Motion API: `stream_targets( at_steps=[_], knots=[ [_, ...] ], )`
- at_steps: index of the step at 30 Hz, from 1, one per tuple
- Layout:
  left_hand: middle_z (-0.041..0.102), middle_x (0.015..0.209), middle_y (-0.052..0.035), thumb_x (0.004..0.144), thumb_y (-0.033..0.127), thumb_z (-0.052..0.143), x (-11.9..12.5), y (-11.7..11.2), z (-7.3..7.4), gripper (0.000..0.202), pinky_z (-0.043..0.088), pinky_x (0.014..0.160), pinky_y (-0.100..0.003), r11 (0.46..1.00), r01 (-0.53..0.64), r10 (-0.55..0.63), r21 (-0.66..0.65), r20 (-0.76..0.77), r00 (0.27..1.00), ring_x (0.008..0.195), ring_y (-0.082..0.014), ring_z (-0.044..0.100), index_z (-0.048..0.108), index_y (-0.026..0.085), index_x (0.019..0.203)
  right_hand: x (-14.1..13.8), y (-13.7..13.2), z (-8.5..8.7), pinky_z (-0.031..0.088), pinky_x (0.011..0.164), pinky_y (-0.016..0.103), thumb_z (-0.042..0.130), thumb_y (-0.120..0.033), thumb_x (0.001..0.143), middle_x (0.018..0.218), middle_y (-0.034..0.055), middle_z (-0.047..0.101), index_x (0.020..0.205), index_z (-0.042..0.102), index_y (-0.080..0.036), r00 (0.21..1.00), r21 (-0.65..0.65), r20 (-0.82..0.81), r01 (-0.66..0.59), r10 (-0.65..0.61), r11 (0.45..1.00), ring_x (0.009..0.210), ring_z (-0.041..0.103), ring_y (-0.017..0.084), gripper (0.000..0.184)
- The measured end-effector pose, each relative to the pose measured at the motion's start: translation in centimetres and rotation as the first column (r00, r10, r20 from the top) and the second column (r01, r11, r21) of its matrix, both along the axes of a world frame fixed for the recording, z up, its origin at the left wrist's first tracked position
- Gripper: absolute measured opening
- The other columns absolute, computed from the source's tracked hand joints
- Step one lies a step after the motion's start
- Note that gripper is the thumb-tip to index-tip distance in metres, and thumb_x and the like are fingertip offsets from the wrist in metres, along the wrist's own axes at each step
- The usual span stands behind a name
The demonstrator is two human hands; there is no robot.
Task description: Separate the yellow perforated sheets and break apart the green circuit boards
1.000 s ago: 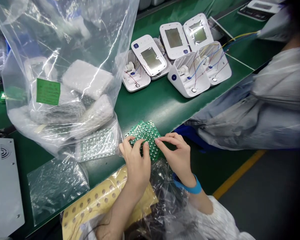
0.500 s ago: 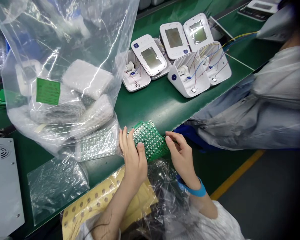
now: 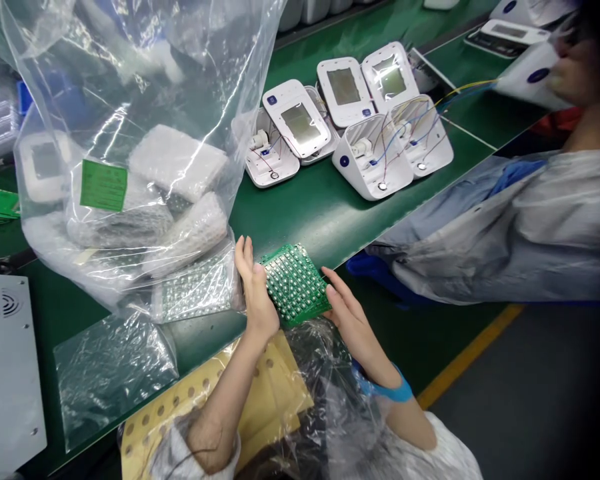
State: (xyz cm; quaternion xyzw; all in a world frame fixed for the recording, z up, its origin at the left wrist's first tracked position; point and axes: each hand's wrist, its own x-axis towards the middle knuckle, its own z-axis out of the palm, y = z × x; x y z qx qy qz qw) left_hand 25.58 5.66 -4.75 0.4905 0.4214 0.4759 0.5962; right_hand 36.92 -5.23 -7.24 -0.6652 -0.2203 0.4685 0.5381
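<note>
A stack of green circuit boards (image 3: pixel 296 283), dotted with rows of silvery pads, lies at the table's front edge between my two hands. My left hand (image 3: pixel 255 293) presses its thumb side against the stack's left edge, fingers straight and pointing away from me. On the opposite side, my right hand (image 3: pixel 347 313) bears on the right edge with thumb and long fingers, a blue band round that wrist. Together the hands clasp the stack from both sides. Left of my left hand lies a bubble-wrapped pack of similar boards (image 3: pixel 195 290).
A big clear bag (image 3: pixel 180 100) of wrapped packs stands at left, bearing a green label (image 3: pixel 104 185). Opened white device housings (image 3: pixel 373 167) with wires and screens stand behind. Yellow perforated sheets (image 3: pixel 200 393) lie near me. Another person (image 3: pixel 555 220) sits at right.
The boards have come into a neater, squarer stack. My left fingers have moved off the top to its left side; my right hand has turned flatter along the right edge.
</note>
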Motion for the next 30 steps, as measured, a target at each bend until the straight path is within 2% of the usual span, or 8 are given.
stream_targets(
  at_steps=[5, 10, 14, 18, 21, 25, 28, 30],
  knots=[
    [0.038, 0.15, -0.0065, 0.096, 0.049, 0.034, 0.7, 0.2, -0.4, 0.054, 0.016, 0.119, -0.039, 0.999, -0.015, 0.012, 0.035, 0.093, 0.996, 0.142, -0.0186, 0.028, 0.023, 0.028, 0.145, -0.1, 0.6, 0.5, 0.055, 0.084, 0.035, 0.054, -0.057, 0.087, 0.135, 0.0027, 0.054, 0.136, 0.047, -0.032, 0.993, -0.005, -0.118, -0.031, 0.03, 1.0, 0.114, 0.057, 0.025, 0.055],
    [0.033, 0.153, -0.0023, 0.097, 0.046, 0.033, 1.5, 0.0, 0.1, 0.049, 0.013, 0.12, -0.037, 0.999, 0.002, -0.005, 0.036, 0.074, 0.997, 0.144, -0.0168, 0.024, 0.026, 0.03, 0.144, -0.2, 1.0, 1.2, 0.053, 0.09, 0.033, 0.064, -0.049, 0.083, 0.125, 0.0024, 0.061, 0.131, 0.05, -0.03, 0.993, 0.024, -0.111, -0.027, 0.029, 0.999, 0.107, 0.06, 0.021, 0.053],
    [0.024, 0.157, -0.0002, 0.097, 0.047, 0.031, 1.8, 0.1, -0.2, 0.05, 0.011, 0.12, -0.033, 0.998, -0.005, 0.002, 0.065, 0.044, 0.999, 0.146, -0.0148, 0.016, 0.027, 0.029, 0.143, -0.2, 1.2, 1.1, 0.056, 0.077, 0.033, 0.072, -0.041, 0.077, 0.101, 0.0019, 0.067, 0.127, 0.049, -0.028, 0.98, 0.047, -0.197, 0.019, -0.009, 0.999, 0.086, 0.065, 0.019, 0.057],
    [0.022, 0.157, -0.0015, 0.095, 0.048, 0.033, 1.1, -0.4, 0.1, 0.052, 0.007, 0.121, -0.034, 0.996, 0.016, -0.015, 0.093, -0.016, 1.0, 0.147, -0.0153, 0.012, 0.028, 0.026, 0.142, 0.7, 1.3, 0.5, 0.055, 0.067, 0.029, 0.075, -0.038, 0.074, 0.092, 0.0003, 0.067, 0.12, 0.053, -0.027, 0.981, 0.06, -0.173, 0.098, -0.086, 0.993, 0.074, 0.064, 0.016, 0.052],
    [0.03, 0.152, -0.0053, 0.091, 0.049, 0.038, -0.6, -1.7, 2.6, 0.05, 0.01, 0.122, -0.037, 0.997, 0.041, -0.041, 0.058, -0.002, 0.999, 0.146, -0.0178, 0.016, 0.035, 0.023, 0.134, 2.2, 1.6, 0.1, 0.052, 0.06, 0.025, 0.077, -0.037, 0.071, 0.084, -0.0023, 0.065, 0.115, 0.053, -0.027, 0.981, 0.062, -0.124, 0.156, -0.148, 0.986, 0.067, 0.061, 0.013, 0.052],
    [0.053, 0.126, -0.0094, 0.087, 0.056, 0.03, -3.5, -4.7, 8.0, 0.042, 0.028, 0.117, -0.044, 0.975, 0.174, -0.146, -0.135, 0.195, 0.97, 0.133, -0.0245, 0.041, 0.049, 0.024, 0.107, 4.3, 2.6, -0.2, 0.052, 0.056, 0.025, 0.081, -0.038, 0.062, 0.077, -0.0042, 0.064, 0.106, 0.049, -0.026, 0.97, 0.054, -0.104, 0.227, -0.22, 0.972, 0.062, 0.06, 0.012, 0.055],
    [0.059, 0.09, -0.0086, 0.082, 0.068, 0.028, -5.4, -7.9, 10.5, 0.049, 0.045, 0.099, -0.05, 0.863, 0.387, -0.194, -0.325, 0.495, 0.847, 0.101, -0.0278, 0.061, 0.048, 0.024, 0.074, 5.2, 3.3, -0.1, 0.052, 0.052, 0.027, 0.082, -0.037, 0.057, 0.075, -0.0053, 0.061, 0.1, 0.048, -0.026, 0.97, 0.048, -0.097, 0.229, -0.223, 0.972, 0.057, 0.059, 0.013, 0.056],
    [0.054, 0.074, -0.0077, 0.076, 0.08, 0.025, -6.5, -10.6, 10.4, 0.063, 0.052, 0.082, -0.048, 0.741, 0.562, -0.225, -0.367, 0.654, 0.723, 0.082, -0.0275, 0.063, 0.043, 0.022, 0.06, 5.5, 3.6, 0.0, 0.052, 0.051, 0.03, 0.081, -0.038, 0.057, 0.075, -0.0053, 0.059, 0.098, 0.047, -0.026, 0.974, 0.03, -0.068, 0.216, -0.214, 0.976, 0.055, 0.058, 0.014, 0.055]
  ],
)
